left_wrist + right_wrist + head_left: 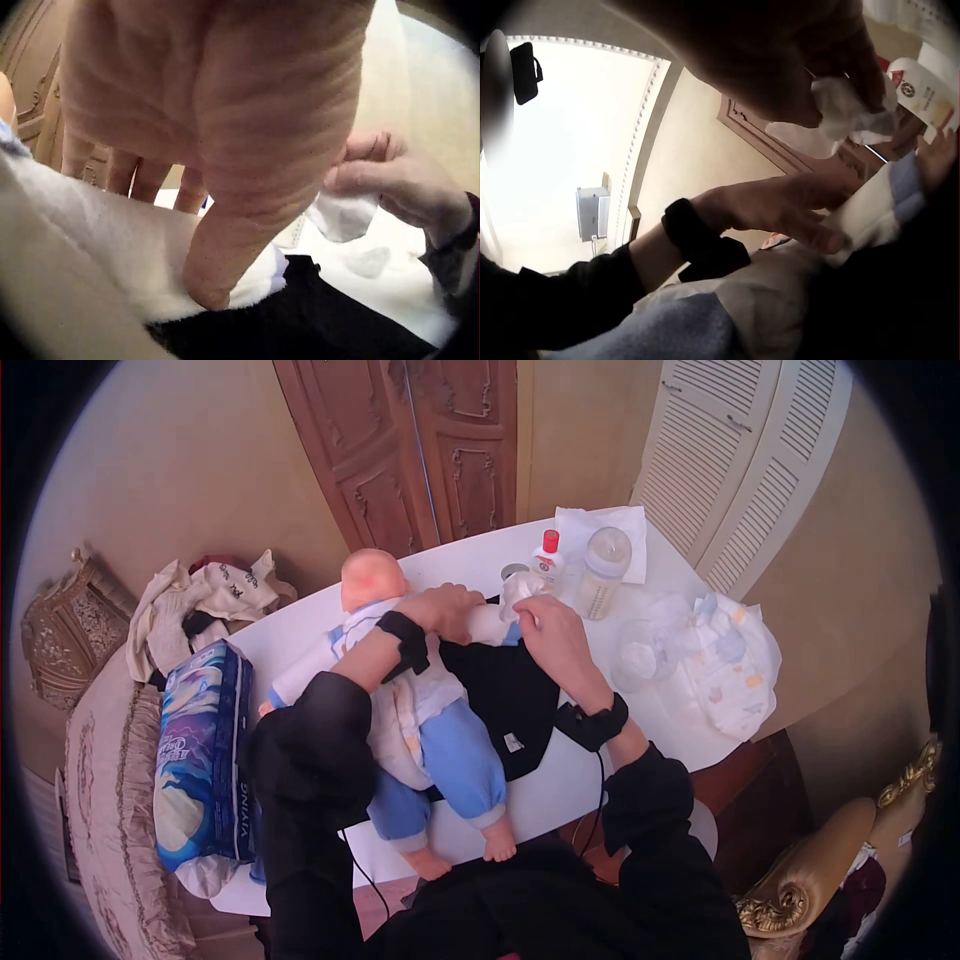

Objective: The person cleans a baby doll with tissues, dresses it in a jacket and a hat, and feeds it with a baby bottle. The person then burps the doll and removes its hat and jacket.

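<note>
A baby doll [412, 730] in a white top and blue trousers lies on its back, partly over a black cloth [510, 710]. My left hand [445, 610] grips the doll's white sleeve [142, 247], thumb on the near side and fingers beyond it. Between the thumb and fingers of my right hand [555, 645] is a crumpled white wipe [847, 112], held by the end of that sleeve. In the right wrist view the doll's small hand [937, 156] sticks out past the blue cuff.
Behind the hands stand a red-capped bottle [547, 560] and a feeding bottle [603, 575] on the white table [680, 745]. Diapers [735, 665] and a clear container [645, 655] lie at the right. A blue diaper pack [205, 750] is at the left edge.
</note>
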Demonstrator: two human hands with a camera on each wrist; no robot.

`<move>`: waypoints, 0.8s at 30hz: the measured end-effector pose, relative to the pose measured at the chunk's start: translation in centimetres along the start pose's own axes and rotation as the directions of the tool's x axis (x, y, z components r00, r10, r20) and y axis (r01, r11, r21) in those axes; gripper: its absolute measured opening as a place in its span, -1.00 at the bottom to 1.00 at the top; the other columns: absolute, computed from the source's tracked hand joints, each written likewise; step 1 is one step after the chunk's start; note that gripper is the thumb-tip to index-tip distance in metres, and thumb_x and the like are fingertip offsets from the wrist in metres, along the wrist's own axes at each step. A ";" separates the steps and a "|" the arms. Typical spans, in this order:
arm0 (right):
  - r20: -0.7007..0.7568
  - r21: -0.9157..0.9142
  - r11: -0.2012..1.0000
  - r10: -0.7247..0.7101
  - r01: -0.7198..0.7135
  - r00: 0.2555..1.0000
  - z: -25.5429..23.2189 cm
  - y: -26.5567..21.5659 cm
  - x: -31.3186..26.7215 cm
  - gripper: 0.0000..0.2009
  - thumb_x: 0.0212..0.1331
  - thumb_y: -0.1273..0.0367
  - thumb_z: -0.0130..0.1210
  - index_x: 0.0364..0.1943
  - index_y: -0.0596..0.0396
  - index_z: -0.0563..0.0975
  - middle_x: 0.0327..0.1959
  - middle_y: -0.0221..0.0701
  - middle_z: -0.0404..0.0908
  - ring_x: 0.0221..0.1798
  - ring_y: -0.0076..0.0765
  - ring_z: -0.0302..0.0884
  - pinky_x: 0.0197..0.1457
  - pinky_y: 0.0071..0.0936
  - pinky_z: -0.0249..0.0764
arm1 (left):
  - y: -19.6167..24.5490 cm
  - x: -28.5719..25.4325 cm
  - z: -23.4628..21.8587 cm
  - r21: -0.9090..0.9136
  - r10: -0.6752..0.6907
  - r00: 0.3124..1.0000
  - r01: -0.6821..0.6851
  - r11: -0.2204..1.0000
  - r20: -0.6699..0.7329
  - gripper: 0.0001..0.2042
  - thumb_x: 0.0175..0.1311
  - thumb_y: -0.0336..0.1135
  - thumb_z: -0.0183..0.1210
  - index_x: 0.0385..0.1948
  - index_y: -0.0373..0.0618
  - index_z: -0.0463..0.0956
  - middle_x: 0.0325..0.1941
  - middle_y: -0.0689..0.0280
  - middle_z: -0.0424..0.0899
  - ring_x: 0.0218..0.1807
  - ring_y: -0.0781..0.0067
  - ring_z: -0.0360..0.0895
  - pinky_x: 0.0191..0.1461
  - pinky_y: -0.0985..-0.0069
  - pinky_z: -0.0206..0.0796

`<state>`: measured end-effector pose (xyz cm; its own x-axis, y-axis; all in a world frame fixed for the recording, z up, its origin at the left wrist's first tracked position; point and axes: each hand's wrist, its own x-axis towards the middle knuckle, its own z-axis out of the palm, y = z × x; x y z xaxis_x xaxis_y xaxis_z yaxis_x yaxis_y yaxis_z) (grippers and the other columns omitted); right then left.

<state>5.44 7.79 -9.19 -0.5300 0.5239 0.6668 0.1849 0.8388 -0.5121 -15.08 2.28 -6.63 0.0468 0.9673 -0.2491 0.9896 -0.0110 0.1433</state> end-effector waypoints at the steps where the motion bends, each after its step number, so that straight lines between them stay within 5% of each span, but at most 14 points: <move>1: -0.002 -0.003 1.000 0.000 0.000 1.000 -0.2 -0.2 -0.1 -0.90 0.01 0.48 0.04 -0.41 0.16 0.57 -0.38 -0.20 0.58 -0.24 -0.01 0.53 -0.19 -0.23 0.47 | 0.3 0.2 0.3 0.077 -0.002 1.000 0.004 0.997 -0.031 -0.41 -0.18 -0.24 0.28 0.05 -0.03 0.43 -0.03 0.07 0.53 0.07 0.05 0.45 0.10 0.27 0.34; 4: 0.209 0.166 0.973 0.123 -0.159 0.970 -0.6 -0.8 -0.5 -0.89 0.01 0.47 0.04 -0.37 0.13 0.56 -0.33 -0.20 0.58 -0.18 -0.02 0.52 -0.15 -0.21 0.45 | 0.3 0.7 0.2 0.146 -0.020 0.999 0.026 0.989 -0.044 -0.51 -0.19 -0.32 0.23 -0.06 -0.09 0.49 -0.12 0.06 0.58 0.03 0.03 0.48 0.08 0.30 0.36; 7: 0.014 0.109 0.994 0.028 -0.029 1.000 0.7 -1.6 0.1 -0.86 0.02 0.48 0.02 -0.33 0.14 0.55 -0.29 -0.20 0.57 -0.13 -0.01 0.49 -0.06 -0.20 0.41 | 0.0 1.0 -0.1 0.112 -0.024 0.997 0.032 0.993 -0.075 -0.64 -0.21 -0.39 0.19 -0.23 -0.15 0.56 -0.20 0.02 0.61 -0.03 0.01 0.51 0.05 0.31 0.38; 9: -0.083 0.032 0.950 -0.309 0.312 0.948 1.8 -1.3 1.3 -0.82 0.04 0.49 0.03 -0.26 0.23 0.54 -0.31 -0.16 0.57 -0.19 0.01 0.52 -0.07 -0.24 0.43 | -0.2 0.3 -0.7 -0.031 -0.029 0.997 0.027 0.999 -0.068 -0.66 -0.24 -0.41 0.19 -0.28 -0.19 0.57 -0.22 0.00 0.61 -0.05 -0.01 0.51 0.04 0.30 0.38; 10: -0.085 0.032 0.951 -0.305 0.308 0.949 2.3 -1.0 1.0 -0.82 0.04 0.49 0.03 -0.26 0.23 0.54 -0.31 -0.16 0.57 -0.19 0.01 0.52 -0.07 -0.24 0.43 | 0.1 -0.2 -1.3 -0.174 -0.035 0.997 0.023 0.984 -0.065 -0.69 -0.26 -0.42 0.19 -0.34 -0.22 0.58 -0.24 -0.02 0.61 -0.07 -0.03 0.52 0.03 0.29 0.39; 12: 0.078 -0.195 0.916 -0.342 0.351 0.936 3.1 -0.7 1.0 -0.79 -0.02 0.52 0.03 -0.24 0.24 0.53 -0.34 -0.19 0.55 -0.20 -0.03 0.50 -0.06 -0.22 0.41 | 1.9 -1.2 -2.8 -0.145 -0.073 0.993 0.059 0.988 -0.091 -0.68 -0.29 -0.42 0.20 -0.35 -0.25 0.57 -0.23 -0.04 0.60 -0.06 -0.04 0.51 0.03 0.30 0.39; 14: 0.087 -0.194 0.945 -0.250 0.263 0.964 2.7 -0.4 0.9 -0.78 -0.04 0.52 0.04 -0.25 0.22 0.53 -0.34 -0.21 0.54 -0.19 -0.06 0.48 -0.06 -0.21 0.39 | 1.9 -1.4 -3.1 -0.119 -0.115 0.986 0.100 0.988 -0.125 -0.67 -0.32 -0.42 0.21 -0.37 -0.27 0.57 -0.22 -0.05 0.59 -0.06 -0.04 0.51 0.03 0.30 0.39; 16: 0.103 -0.193 0.967 -0.152 0.169 0.983 2.0 -0.2 0.8 -0.78 -0.06 0.53 0.04 -0.25 0.21 0.54 -0.33 -0.22 0.53 -0.18 -0.08 0.46 -0.05 -0.20 0.38 | 0.9 -1.1 -2.2 -0.017 -0.006 0.973 0.002 1.000 -0.232 -0.63 -0.35 -0.41 0.22 -0.33 -0.31 0.55 -0.20 -0.05 0.59 -0.06 -0.02 0.52 0.03 0.32 0.39; 19: 0.179 -0.254 0.961 -0.063 0.108 0.982 1.2 -0.5 1.3 -0.77 -0.09 0.52 0.04 -0.25 0.18 0.55 -0.31 -0.25 0.51 -0.13 -0.13 0.44 -0.03 -0.23 0.36 | 0.8 -1.4 -2.2 -0.145 -0.046 0.973 0.013 0.989 -0.224 -0.61 -0.35 -0.41 0.23 -0.32 -0.32 0.54 -0.20 -0.04 0.58 -0.08 0.01 0.52 0.02 0.34 0.39; 21: 0.040 -0.194 0.942 -0.270 0.273 0.962 1.9 -1.6 1.9 -0.78 -0.07 0.49 0.06 -0.27 0.17 0.55 -0.32 -0.25 0.52 -0.13 -0.15 0.44 -0.01 -0.24 0.35 | 1.2 -2.3 -3.0 -0.228 -0.024 0.977 -0.025 0.973 -0.213 -0.60 -0.36 -0.41 0.23 -0.31 -0.32 0.53 -0.21 -0.04 0.59 -0.09 0.01 0.53 0.01 0.34 0.39; 24: 0.125 -0.236 0.900 -0.347 0.368 0.929 3.6 -2.6 3.0 -0.78 -0.08 0.49 0.08 -0.27 0.17 0.55 -0.32 -0.26 0.52 -0.14 -0.14 0.45 0.02 -0.21 0.33 | 0.4 -2.1 -2.7 -0.313 -0.053 0.973 -0.021 0.950 -0.226 -0.59 -0.37 -0.40 0.24 -0.31 -0.30 0.53 -0.23 -0.02 0.59 -0.10 0.02 0.53 0.00 0.35 0.38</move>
<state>0.41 6.68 -7.76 -0.6605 0.1770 0.7297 0.1663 0.9822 -0.0877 -15.11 0.97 -3.46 -0.0375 0.9987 -0.0331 0.8963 0.0482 0.4408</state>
